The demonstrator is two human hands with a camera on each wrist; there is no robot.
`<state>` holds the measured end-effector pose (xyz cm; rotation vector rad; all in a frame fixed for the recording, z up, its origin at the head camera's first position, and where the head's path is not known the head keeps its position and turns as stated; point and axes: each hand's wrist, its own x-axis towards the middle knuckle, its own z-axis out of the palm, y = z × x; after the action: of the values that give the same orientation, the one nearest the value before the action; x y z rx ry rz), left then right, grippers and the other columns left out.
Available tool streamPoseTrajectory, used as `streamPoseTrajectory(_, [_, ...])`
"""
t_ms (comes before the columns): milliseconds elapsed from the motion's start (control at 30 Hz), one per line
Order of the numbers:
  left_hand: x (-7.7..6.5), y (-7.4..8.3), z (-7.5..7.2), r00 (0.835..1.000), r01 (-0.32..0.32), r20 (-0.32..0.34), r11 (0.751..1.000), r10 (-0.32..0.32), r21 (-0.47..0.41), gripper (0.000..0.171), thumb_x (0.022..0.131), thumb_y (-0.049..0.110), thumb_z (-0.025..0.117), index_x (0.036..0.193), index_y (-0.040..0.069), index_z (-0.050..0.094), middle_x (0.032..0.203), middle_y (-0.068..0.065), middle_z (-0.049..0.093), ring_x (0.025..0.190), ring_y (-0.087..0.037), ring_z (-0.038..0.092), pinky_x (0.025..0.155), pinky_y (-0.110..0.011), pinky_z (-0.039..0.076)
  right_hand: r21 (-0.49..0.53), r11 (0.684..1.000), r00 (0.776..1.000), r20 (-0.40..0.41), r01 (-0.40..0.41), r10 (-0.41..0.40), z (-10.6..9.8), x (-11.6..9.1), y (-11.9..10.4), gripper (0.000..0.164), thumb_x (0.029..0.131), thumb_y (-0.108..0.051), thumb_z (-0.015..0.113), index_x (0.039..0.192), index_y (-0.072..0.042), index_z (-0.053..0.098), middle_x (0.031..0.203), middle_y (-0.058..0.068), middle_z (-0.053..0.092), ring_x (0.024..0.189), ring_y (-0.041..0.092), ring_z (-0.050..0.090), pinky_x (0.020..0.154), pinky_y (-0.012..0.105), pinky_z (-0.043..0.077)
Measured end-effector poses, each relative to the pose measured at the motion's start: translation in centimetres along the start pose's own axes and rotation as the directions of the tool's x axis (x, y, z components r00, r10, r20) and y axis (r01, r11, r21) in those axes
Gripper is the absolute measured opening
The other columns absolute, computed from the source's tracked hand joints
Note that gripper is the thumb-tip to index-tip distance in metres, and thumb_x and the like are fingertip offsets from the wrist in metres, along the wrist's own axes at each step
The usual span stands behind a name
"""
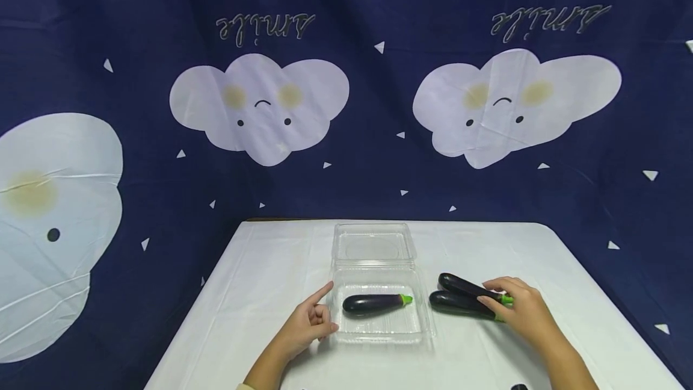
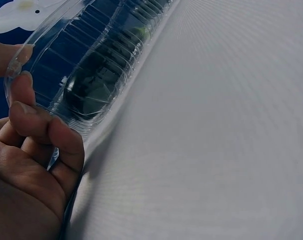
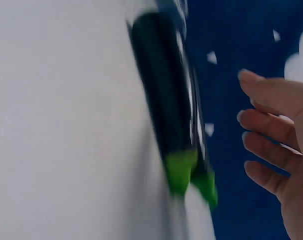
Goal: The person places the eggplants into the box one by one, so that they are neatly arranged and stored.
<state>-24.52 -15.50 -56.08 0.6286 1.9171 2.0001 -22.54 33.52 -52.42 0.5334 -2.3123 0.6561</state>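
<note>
A clear plastic clamshell container (image 1: 379,337) lies on the table with its lid (image 1: 373,233) folded back. Inside its tray is one eggplant (image 1: 373,304), also visible through the wall in the left wrist view. My left hand (image 1: 305,325) touches the container's left rim, index finger extended, thumb near the front corner, the other fingers bent. Right of the container lie two eggplants side by side, the rear one (image 1: 460,284) and the front one (image 1: 455,303). Over their green stem ends hovers my right hand (image 1: 522,309), its fingers apart; the right wrist view shows a gap between hand and eggplants (image 3: 164,90).
A white cloth covers the table (image 1: 260,269). At the front edge of the head view a small part of a dark object (image 1: 518,386) shows. Behind the table hangs a dark blue curtain (image 1: 379,185) printed with clouds and triangles.
</note>
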Motion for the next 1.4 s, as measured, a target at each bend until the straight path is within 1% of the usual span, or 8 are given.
streamPoseTrajectory(167, [-0.1, 0.2, 0.1, 1.000, 0.010, -0.013, 1.000, -0.010, 0.000, 0.098, 0.087, -0.004, 0.078, 0.165, -0.004, 0.019, 0.076, -0.001, 0.060, 0.060, -0.008, 0.052, 0.058, -0.019, 0.049, 0.009, 0.998, 0.997, 0.058, -0.059, 0.059, -1.3, -2.7, 2.7, 0.045, 0.063, -0.012, 0.101, 0.102, -0.017, 0.079, 0.104, -0.006, 0.072, 0.096, 0.007, 0.064, 0.082, 0.011, 0.046])
streamPoseTrajectory(267, [-0.1, 0.3, 0.1, 1.000, 0.017, -0.020, 1.000, -0.017, -0.002, 0.098, 0.087, -0.005, 0.078, 0.166, -0.003, 0.020, 0.076, -0.002, 0.060, 0.060, -0.008, 0.052, 0.057, -0.019, 0.048, 0.025, 0.995, 0.991, 0.098, -0.093, 0.090, -1.4, -3.9, 3.6, 0.051, 0.062, -0.014, 0.102, 0.107, -0.015, 0.079, 0.109, -0.003, 0.072, 0.103, 0.003, 0.062, 0.088, 0.005, 0.040])
streamPoseTrajectory(367, [-0.1, 0.2, 0.1, 1.000, 0.020, -0.019, 1.000, -0.020, -0.001, 0.098, 0.087, -0.005, 0.078, 0.165, -0.004, 0.019, 0.077, -0.002, 0.060, 0.060, -0.009, 0.053, 0.058, -0.019, 0.049, 0.028, 0.991, 0.984, 0.127, -0.127, 0.123, -1.3, -4.4, 4.0, 0.052, 0.063, -0.012, 0.101, 0.110, -0.014, 0.078, 0.112, 0.000, 0.072, 0.105, 0.004, 0.062, 0.089, 0.003, 0.039])
streamPoseTrajectory(600, [0.0, 0.0, 0.1, 1.000, 0.015, -0.014, 1.000, -0.015, 0.008, 0.098, 0.088, -0.003, 0.079, 0.166, -0.002, 0.020, 0.077, -0.001, 0.061, 0.060, -0.009, 0.053, 0.058, -0.020, 0.049, 0.027, 0.986, 0.977, 0.137, -0.167, 0.162, -0.9, -4.7, 4.2, 0.049, 0.065, -0.005, 0.099, 0.108, -0.015, 0.079, 0.109, -0.003, 0.072, 0.101, 0.002, 0.064, 0.084, 0.008, 0.045])
streamPoseTrajectory(800, [0.0, 0.0, 0.1, 1.000, 0.012, -0.019, 1.000, -0.012, 0.013, 0.098, 0.088, -0.003, 0.079, 0.166, -0.003, 0.020, 0.077, -0.001, 0.061, 0.060, -0.008, 0.053, 0.058, -0.020, 0.049, 0.075, 0.980, 0.974, 0.148, -0.184, 0.172, -0.7, -4.9, 4.3, 0.045, 0.067, -0.001, 0.097, 0.106, -0.014, 0.080, 0.107, -0.005, 0.073, 0.096, 0.003, 0.065, 0.080, 0.011, 0.047])
streamPoseTrajectory(1167, [0.0, 0.0, 0.2, 1.000, 0.022, -0.021, 1.000, -0.022, -0.002, 0.098, 0.087, -0.006, 0.078, 0.166, -0.003, 0.020, 0.077, -0.002, 0.060, 0.060, -0.008, 0.051, 0.057, -0.020, 0.048, 0.163, 0.964, 0.963, 0.200, -0.212, 0.178, 0.0, -5.4, 4.6, 0.041, 0.072, 0.001, 0.094, 0.106, -0.015, 0.079, 0.101, -0.008, 0.073, 0.087, 0.006, 0.068, 0.082, 0.007, 0.044])
streamPoseTrajectory(1300, [0.0, 0.0, 0.2, 1.000, 0.017, -0.022, 1.000, -0.017, -0.002, 0.098, 0.086, -0.007, 0.078, 0.165, -0.004, 0.019, 0.077, -0.002, 0.060, 0.059, -0.008, 0.051, 0.056, -0.019, 0.048, 0.179, 0.964, 0.967, 0.199, -0.197, 0.161, 0.2, -5.3, 4.5, 0.040, 0.072, 0.000, 0.094, 0.106, -0.014, 0.079, 0.102, -0.005, 0.073, 0.086, 0.006, 0.069, 0.082, 0.006, 0.044])
streamPoseTrajectory(1400, [0.0, 0.1, 0.2, 0.999, 0.020, -0.029, 1.000, -0.020, 0.004, 0.098, 0.086, -0.006, 0.078, 0.165, -0.004, 0.020, 0.077, -0.002, 0.060, 0.059, -0.008, 0.052, 0.056, -0.019, 0.048, 0.175, 0.962, 0.962, 0.214, -0.210, 0.172, 0.4, -5.0, 4.3, 0.040, 0.073, -0.005, 0.095, 0.108, -0.012, 0.079, 0.105, -0.003, 0.073, 0.089, 0.009, 0.070, 0.085, 0.005, 0.043])
